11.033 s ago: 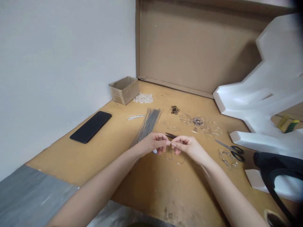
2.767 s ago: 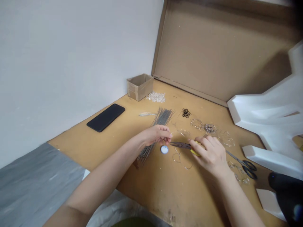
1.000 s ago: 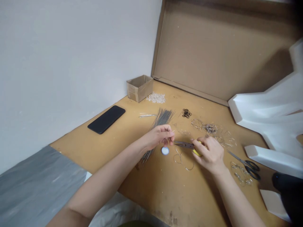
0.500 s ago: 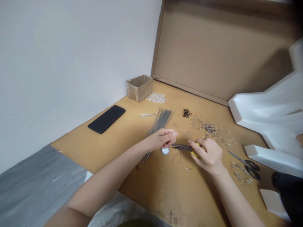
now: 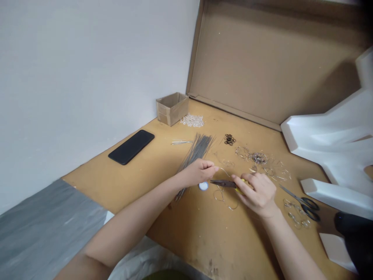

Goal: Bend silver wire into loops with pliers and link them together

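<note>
Left hand (image 5: pixel 201 172): thumb and finger pinch a wire (image 5: pixel 225 170).
Wire: curves from that pinch toward the right hand (image 5: pixel 258 193); contact there unclear.
Pliers (image 5: pixel 225 183): in the right hand's curled fingers, tips just below the wire.
Bending, probably: next move calls for tips lined up on a steady wire.
Cap (image 5: pixel 203 186): just beside the tips.

— What's behind the tabletop (image 5: pixel 116 181)?
— A brown cardboard panel (image 5: pixel 256 66), standing upright, shadowed toward its right.
— And on the left?
— A plain pale wall (image 5: pixel 87 70), with a grey surface (image 5: pixel 43 233) below it, beside the tabletop's edge.
</note>
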Demonstrator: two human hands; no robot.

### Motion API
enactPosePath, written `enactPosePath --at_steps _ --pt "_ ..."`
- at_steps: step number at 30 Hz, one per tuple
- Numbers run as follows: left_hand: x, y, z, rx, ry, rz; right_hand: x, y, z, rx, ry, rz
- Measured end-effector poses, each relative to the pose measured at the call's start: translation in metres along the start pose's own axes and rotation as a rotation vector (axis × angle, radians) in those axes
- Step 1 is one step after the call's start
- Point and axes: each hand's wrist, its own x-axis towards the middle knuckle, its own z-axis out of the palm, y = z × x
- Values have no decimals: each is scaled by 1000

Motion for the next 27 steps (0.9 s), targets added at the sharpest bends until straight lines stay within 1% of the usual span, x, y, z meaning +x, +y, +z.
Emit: enactPosePath --at_steps 4,9,12,18,27 --pt "0 2 0 -30 -28 -49 -2 0 1 2 -17 7" --pt "2 2 0 -192 -81 -132 -1 0 1 -2 8 7" --pt "3 -1 -1 -249 -114 -157 1 -1 -1 -21 7 -2" --pt "4 -7 -2 -279 -139 -179 0 -1 0 -25 14 -2" --pt "4 -4 -2 -243 -116 -184 -3 -1 2 -15 -10 7"
